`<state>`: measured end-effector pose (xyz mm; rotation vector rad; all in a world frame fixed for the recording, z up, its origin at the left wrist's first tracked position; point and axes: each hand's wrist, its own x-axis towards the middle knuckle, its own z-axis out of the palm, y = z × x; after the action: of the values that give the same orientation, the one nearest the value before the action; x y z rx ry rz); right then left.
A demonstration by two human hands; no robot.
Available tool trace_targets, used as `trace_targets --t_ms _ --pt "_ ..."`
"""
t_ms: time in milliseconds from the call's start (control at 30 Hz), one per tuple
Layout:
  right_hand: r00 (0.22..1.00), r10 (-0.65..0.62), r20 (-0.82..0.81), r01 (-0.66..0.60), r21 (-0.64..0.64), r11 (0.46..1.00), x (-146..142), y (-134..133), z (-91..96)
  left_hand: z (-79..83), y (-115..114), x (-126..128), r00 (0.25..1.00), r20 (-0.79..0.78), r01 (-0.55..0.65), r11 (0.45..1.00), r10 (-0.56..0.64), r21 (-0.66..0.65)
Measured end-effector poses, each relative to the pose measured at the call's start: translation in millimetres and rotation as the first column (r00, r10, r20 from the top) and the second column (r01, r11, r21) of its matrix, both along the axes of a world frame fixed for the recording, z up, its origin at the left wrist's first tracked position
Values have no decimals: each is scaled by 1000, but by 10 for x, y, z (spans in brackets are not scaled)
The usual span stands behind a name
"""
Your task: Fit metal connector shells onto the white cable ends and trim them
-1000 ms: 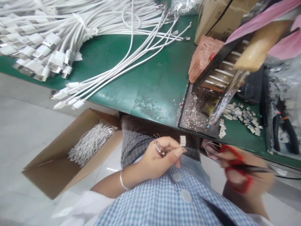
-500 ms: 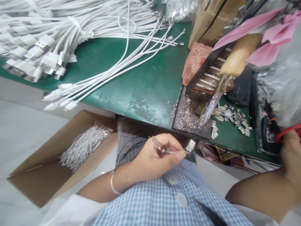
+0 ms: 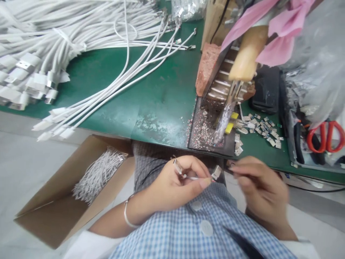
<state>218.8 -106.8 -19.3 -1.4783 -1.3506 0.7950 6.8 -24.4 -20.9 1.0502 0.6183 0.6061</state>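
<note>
My left hand [image 3: 178,185] is closed in a pinch on a short white cable end [image 3: 194,177] with a small metal connector [image 3: 216,172] sticking out past my fingertips, held over my lap just below the table edge. A second metal tip [image 3: 178,167] pokes out above my fingers. My right hand [image 3: 260,189] is right beside the connector, fingers loosely curled and reaching toward it, slightly blurred, with nothing visible in it. The red-handled scissors [image 3: 325,136] lie on the table at the far right.
The green table [image 3: 159,97] carries a big pile of white USB cables [image 3: 67,46], a dark tray of metal scraps [image 3: 205,131], a wooden-handled tool on a stand [image 3: 244,57], small loose connectors [image 3: 265,127] and black pliers [image 3: 298,138]. A cardboard box of white cable offcuts [image 3: 94,174] sits lower left.
My right hand put the red scissors down on the table at the right and came back to the connector. The left hand kept its pinch on the cable end.
</note>
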Motion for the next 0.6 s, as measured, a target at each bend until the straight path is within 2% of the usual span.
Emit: trace_targets --t_ms 33,100,200,367,600 --pt "994 93 -55 -93 1 996 -123 43 5 -3 -6 -5 1000 10 4 1000 -4 3" --pt "969 199 -148 -202 -3 979 -252 151 0 -12 -19 -22 1000 21 9 1000 -10 16" --pt "932 266 -248 -276 -7 961 -279 261 -35 -22 -33 -49 1000 -8 14 999 -14 41" --pt "927 211 -311 -233 -34 972 -310 229 -88 -1 -25 -67 996 -80 -18 995 26 95" --pt "959 185 -213 -186 18 982 -393 211 -80 25 10 -56 997 -57 -48 983 59 176"
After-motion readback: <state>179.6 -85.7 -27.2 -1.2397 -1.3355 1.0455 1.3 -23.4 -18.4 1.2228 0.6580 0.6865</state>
